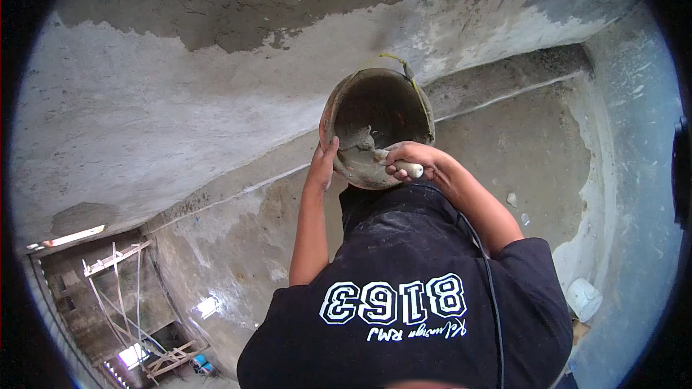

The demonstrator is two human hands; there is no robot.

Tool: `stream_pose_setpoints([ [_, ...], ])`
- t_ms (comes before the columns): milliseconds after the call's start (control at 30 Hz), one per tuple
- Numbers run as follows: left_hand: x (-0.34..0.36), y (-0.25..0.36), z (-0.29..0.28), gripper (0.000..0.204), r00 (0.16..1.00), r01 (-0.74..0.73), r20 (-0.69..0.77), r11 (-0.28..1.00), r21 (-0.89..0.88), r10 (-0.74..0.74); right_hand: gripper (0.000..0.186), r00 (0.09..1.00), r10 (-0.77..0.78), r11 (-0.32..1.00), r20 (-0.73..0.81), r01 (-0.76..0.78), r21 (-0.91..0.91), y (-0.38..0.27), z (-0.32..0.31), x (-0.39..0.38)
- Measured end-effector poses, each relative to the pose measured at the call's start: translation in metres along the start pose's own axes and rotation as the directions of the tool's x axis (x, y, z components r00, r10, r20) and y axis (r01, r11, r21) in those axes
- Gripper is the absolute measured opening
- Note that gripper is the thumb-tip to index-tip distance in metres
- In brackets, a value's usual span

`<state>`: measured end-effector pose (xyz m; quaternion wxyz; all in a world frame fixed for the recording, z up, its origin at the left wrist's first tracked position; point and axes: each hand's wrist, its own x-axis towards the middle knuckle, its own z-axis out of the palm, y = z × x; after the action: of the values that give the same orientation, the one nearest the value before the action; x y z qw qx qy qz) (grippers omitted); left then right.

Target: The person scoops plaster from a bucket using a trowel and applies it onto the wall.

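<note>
A mortar-caked bucket (428, 119) is tilted in front of me with its mouth toward me, and a yellow cord is tied at its rim. My left hand (324, 164) grips the bucket's left side, thumb up on the wall. In my right hand (412, 158) is a trowel (410, 169), its pale rounded handle wrapped by my fingers at the bucket's near rim. The trowel's blade points into the bucket and looks covered with grey mortar (358, 138). How much mortar lies deeper in the bucket is too dark to tell.
A grey wall (180, 94) with a darker, damp-looking upper patch spans the far side. Small pale lumps (512, 199) lie on the floor at right. A whitish bucket (584, 299) stands behind my right side. Wooden poles (119, 295) form a frame at lower left.
</note>
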<state>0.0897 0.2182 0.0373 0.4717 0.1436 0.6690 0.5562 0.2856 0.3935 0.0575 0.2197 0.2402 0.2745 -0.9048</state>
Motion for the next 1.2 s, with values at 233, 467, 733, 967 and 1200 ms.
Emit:
stream_pose_setpoints([
  [233, -0.002, -0.006, 0.003, 0.074, 1.000, 0.013, -0.016, 0.999, -0.038, -0.014, 0.043, 0.962, -0.235, 0.937, 0.139, 0.186, 0.295, -0.003, -0.016, -0.025],
  [467, -0.005, -0.003, 0.001, 0.072, 0.993, 0.109, -0.040, 0.993, -0.037, -0.110, 0.033, 0.967, -0.129, 0.984, -0.220, 0.097, -0.149, -0.014, -0.037, -0.047],
  [733, -0.010, 0.003, 0.014, 0.061, 0.998, 0.019, -0.051, 0.998, -0.062, -0.022, 0.014, 0.971, 0.105, 0.697, -0.214, -0.225, -0.680, 0.003, -0.024, 0.030],
  [967, -0.013, 0.000, 0.003, 0.075, 0.997, 0.048, -0.047, 0.994, -0.094, -0.053, 0.038, 0.980, -0.136, 0.988, 0.147, 0.145, -0.046, -0.013, -0.033, 0.013],
  [1200, -0.010, -0.009, -0.021, 0.069, 0.981, 0.030, -0.188, 0.993, -0.114, -0.052, 0.054, 0.926, -0.376, 0.923, 0.037, 0.371, 0.107, 0.006, -0.025, -0.046],
])
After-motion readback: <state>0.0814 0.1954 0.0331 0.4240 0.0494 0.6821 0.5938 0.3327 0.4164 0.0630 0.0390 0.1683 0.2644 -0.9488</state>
